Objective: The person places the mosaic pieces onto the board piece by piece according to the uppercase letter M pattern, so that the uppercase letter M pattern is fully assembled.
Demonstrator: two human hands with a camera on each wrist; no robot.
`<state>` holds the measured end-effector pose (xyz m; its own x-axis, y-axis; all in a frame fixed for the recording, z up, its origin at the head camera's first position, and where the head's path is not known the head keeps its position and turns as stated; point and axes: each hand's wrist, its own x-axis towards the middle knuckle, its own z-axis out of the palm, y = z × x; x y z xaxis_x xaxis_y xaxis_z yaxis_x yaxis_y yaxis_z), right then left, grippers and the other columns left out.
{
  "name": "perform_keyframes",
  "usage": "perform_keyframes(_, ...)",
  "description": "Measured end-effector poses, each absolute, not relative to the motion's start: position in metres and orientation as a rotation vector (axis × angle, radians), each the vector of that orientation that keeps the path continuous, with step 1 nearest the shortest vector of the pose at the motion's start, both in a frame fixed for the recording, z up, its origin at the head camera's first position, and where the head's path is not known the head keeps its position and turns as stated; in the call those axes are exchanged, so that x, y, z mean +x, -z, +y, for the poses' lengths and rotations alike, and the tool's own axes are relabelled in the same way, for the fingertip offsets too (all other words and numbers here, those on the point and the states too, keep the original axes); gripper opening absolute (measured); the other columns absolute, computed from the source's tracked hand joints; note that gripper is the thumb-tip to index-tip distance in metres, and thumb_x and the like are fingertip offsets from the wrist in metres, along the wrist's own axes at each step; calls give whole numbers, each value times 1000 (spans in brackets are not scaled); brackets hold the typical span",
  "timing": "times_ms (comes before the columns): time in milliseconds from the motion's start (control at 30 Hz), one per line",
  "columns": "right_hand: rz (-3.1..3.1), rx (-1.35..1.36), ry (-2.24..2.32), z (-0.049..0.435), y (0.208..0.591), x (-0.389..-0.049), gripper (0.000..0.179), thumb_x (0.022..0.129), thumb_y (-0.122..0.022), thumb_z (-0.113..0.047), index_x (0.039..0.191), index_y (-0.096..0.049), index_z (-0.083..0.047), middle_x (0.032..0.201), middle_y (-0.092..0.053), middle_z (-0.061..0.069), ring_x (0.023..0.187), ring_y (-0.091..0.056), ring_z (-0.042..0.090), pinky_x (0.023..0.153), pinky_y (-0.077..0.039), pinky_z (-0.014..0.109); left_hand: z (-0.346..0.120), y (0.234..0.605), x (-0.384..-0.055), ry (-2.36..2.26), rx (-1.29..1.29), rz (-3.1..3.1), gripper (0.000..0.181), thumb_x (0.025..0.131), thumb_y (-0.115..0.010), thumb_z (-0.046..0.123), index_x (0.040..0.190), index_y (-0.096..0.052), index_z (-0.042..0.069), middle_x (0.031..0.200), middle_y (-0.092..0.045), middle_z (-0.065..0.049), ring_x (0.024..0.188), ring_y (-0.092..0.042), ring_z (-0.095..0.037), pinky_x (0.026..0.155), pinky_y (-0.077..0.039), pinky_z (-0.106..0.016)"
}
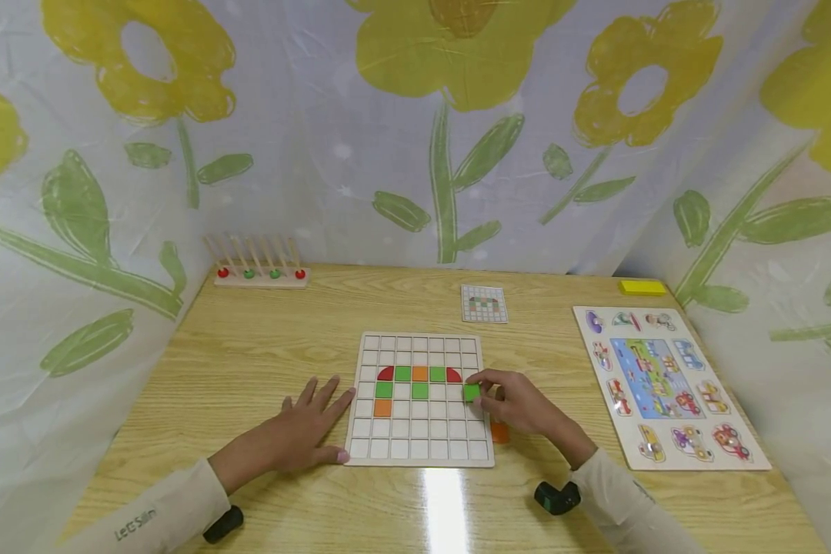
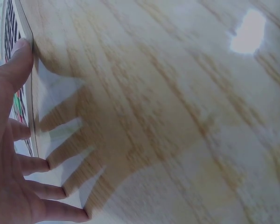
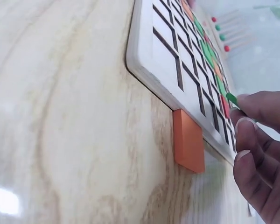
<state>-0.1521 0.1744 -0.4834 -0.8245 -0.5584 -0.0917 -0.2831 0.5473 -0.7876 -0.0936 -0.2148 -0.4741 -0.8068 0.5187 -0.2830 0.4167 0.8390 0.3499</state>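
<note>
A white wooden grid board point(image 1: 402, 448) lies on the table, partly filled with coloured tiles. Its third row runs from one red rounded tile point(image 1: 385, 374) through green and orange tiles to another red rounded tile point(image 1: 453, 375). Below are two green tiles and an orange tile point(image 1: 382, 408). My right hand point(image 1: 515, 400) pinches a green square tile point(image 1: 472, 393) over the board's right side. Spread flat on the table, my left hand point(image 1: 305, 431) touches the board's left edge with its fingertips and thumb. An orange tile point(image 3: 189, 142) sits against the board's right edge, partly behind the right hand in the head view.
A small pattern card point(image 1: 485, 304) lies behind the board. At right is a picture puzzle board point(image 1: 665, 454), with a yellow block point(image 1: 642, 288) beyond it. A peg rack point(image 1: 263, 282) with red and green beads stands at the back left. Printed curtains surround the table.
</note>
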Motion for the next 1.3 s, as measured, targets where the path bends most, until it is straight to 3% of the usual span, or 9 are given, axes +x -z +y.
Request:
perform_keyframes(433,2453,-677,1155,166,483,-158,28,96,-67,-8,124,-65,-9,93,-62,3,56,-45,4,54,-41,20,-216,475,-95,-379,705,2646,94,91,-63,59,160,-24,8,164,-16,-28,145,-15,-62,97,-26,-84)
perform_keyframes(1067,2466,-677,1139,150,488,-165,28,93,-71,-9,121,-67,-7,92,-65,2,73,-56,12,65,-48,22,-217,475,-95,-380,698,2640,93,92,-62,60,160,-24,9,164,-15,-28,145,-15,-62,97,-27,-84)
perform_keyframes(1300,2519,-631,1077,146,490,-165,25,92,-74,-13,116,-70,-10,86,-61,-3,73,-54,11,65,-45,21,-216,475,-94,-368,698,2636,94,92,-61,61,160,-23,10,164,-16,-28,145,-15,-62,97,-28,-83)
